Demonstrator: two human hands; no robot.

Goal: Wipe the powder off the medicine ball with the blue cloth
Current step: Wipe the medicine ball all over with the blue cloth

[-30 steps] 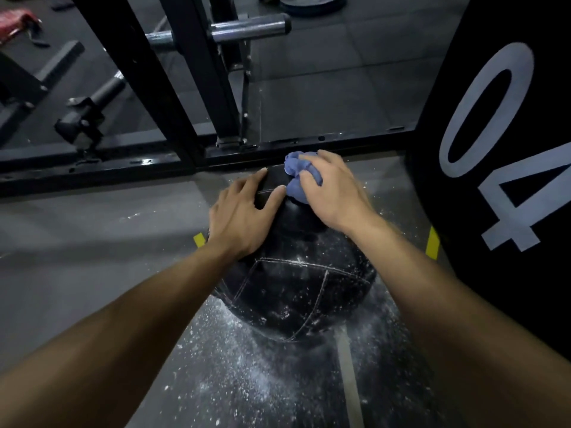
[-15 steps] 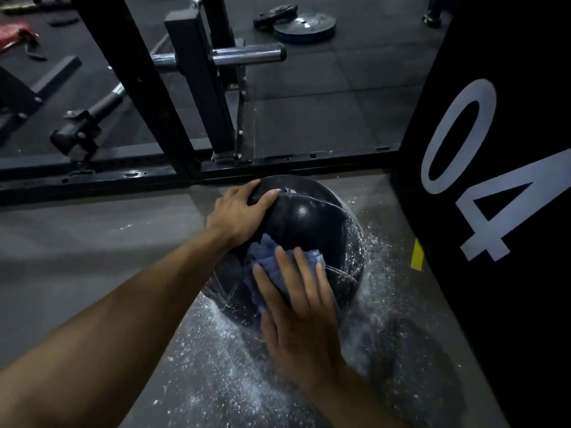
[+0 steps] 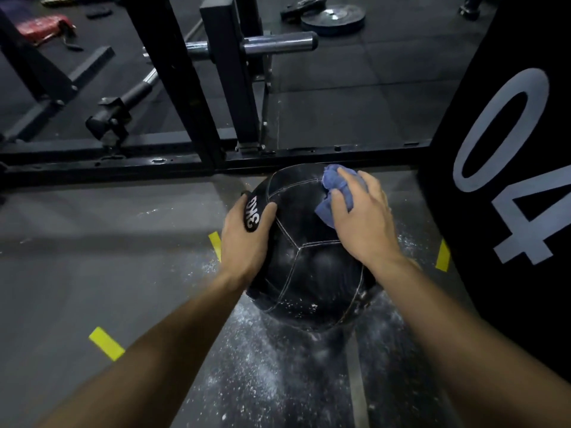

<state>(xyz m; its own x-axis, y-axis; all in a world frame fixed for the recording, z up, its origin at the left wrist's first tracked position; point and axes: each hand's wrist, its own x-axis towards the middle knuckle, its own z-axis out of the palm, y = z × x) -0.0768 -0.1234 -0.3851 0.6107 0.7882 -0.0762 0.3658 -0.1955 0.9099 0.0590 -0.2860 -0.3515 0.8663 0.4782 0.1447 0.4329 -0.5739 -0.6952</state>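
A black medicine ball [image 3: 309,267] with white seams and a "3KG" mark sits on the grey floor in the middle of the view. White powder specks cling to its lower part. My left hand [image 3: 244,239] grips the ball's left side, thumb and fingers curved round the "3KG" patch. My right hand [image 3: 361,220] holds the bunched blue cloth [image 3: 338,189] and presses it on the ball's upper right. Most of the cloth lies under my fingers.
White powder [image 3: 262,375] is scattered on the floor below and around the ball. A large black box marked "04" [image 3: 506,168] stands close on the right. A black rack frame [image 3: 173,162] with a barbell sleeve runs behind the ball. Yellow tape marks [image 3: 106,342] lie on the floor.
My right hand moved with the cloth from the ball's near side up to its far upper right. The ball has turned, so the "3KG" mark now shows under my left hand.
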